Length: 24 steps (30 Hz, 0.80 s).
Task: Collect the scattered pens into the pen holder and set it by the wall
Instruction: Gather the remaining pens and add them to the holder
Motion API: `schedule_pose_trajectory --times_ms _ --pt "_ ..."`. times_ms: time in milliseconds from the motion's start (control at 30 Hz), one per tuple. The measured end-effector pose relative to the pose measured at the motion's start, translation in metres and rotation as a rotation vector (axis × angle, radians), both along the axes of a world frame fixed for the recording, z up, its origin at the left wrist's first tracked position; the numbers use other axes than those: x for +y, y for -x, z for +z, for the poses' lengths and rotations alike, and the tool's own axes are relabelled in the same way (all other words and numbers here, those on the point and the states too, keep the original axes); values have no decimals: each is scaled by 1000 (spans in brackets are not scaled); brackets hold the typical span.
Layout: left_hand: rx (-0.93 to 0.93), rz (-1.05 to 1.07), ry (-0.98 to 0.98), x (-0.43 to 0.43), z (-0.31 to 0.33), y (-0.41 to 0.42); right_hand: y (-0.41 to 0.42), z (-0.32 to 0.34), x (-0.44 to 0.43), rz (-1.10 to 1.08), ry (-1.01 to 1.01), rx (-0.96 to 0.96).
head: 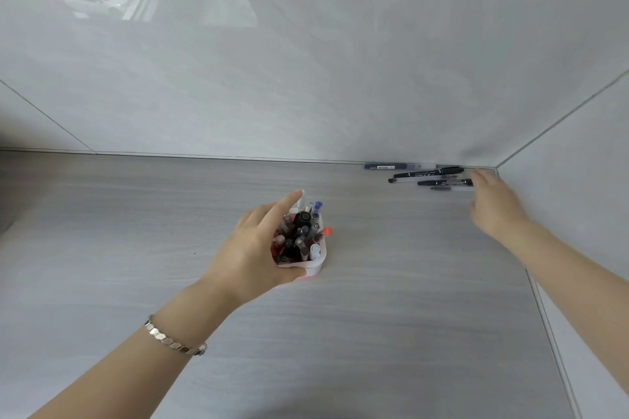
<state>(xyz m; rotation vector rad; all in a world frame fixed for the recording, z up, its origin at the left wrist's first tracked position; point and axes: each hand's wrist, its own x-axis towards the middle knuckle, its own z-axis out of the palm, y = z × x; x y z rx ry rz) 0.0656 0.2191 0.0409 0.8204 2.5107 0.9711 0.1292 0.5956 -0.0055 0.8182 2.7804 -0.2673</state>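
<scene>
A white pen holder (318, 262) stands mid-table, packed with several pens whose caps stick up. My left hand (253, 248) wraps around its left side, thumb under the near rim and fingers over the far side. Several dark pens (429, 174) lie flat in the far right corner, close along the back wall. My right hand (497, 204) hovers just right of those pens with fingers spread; its fingertips are at their right ends and it holds nothing that I can see.
The grey wood-grain table (374, 316) meets a glossy grey back wall (306, 78) and a side wall (585, 180) on the right. A metal bracelet (173, 340) circles my left wrist.
</scene>
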Motion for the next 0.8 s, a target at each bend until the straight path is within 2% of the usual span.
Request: schedule_pose_trajectory --times_ms 133,333,400,467,533,667,800 --pt "12 14 -22 1 1 0 5 -11 22 71 -53 -144" --pt "-5 -15 -9 0 0 3 -19 -24 13 171 -87 -36" --pt "88 -35 21 1 1 2 -30 -24 1 221 -95 -113" --pt "281 -42 57 6 4 0 -39 -20 -17 250 -73 -243" --pt "425 -75 88 14 4 -2 -47 -11 -40 217 11 -253" --pt "574 -134 99 26 -2 1 -51 30 -91 88 359 27" --pt "421 -5 -76 24 -3 -1 -51 85 -120 148 500 106"
